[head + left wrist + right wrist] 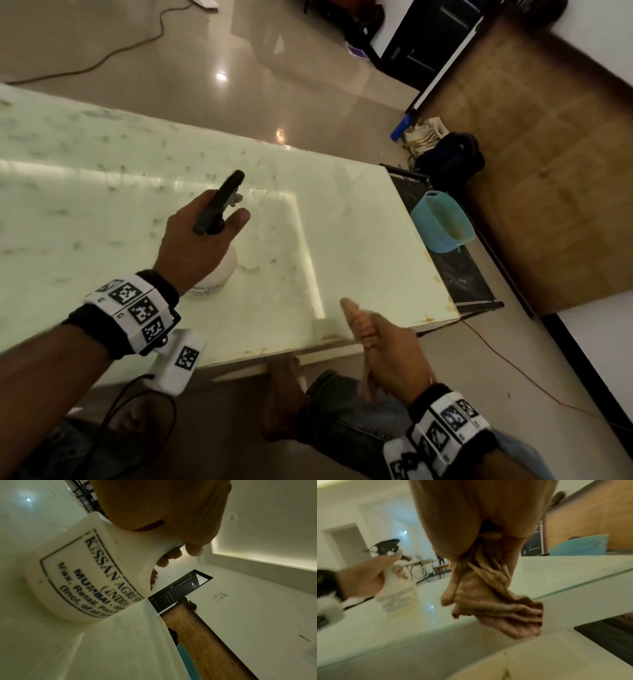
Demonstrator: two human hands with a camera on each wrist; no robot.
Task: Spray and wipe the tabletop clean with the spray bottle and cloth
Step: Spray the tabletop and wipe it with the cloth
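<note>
The person stands at the near edge of a pale green glass tabletop (342, 219), both arms out over it. The left hand (195, 246) is wrapped around the neck of a white spray bottle (219, 274), fingers curled under the black trigger head (222, 202) and the forefinger stretched out toward two o'clock. The nozzle points away toward one o'clock. From the left wrist view the bottle's printed label (96, 577) faces the camera, and its base sits low against the glass, though I cannot tell whether it rests there or hangs just above.

The right hand (394, 353) is at five o'clock from the bottle, near the table's front edge, closed tight on a bunched tan cloth (359, 325). The right wrist view shows the cloth (488, 595) hanging in folds out of the fist, its loose end over the table's rim.

Dull smears and spots dot the glass toward nine and ten o'clock. Off the right end of the table, at three o'clock, a light blue tub (442, 222) sits on a dark lower shelf (469, 277).
</note>
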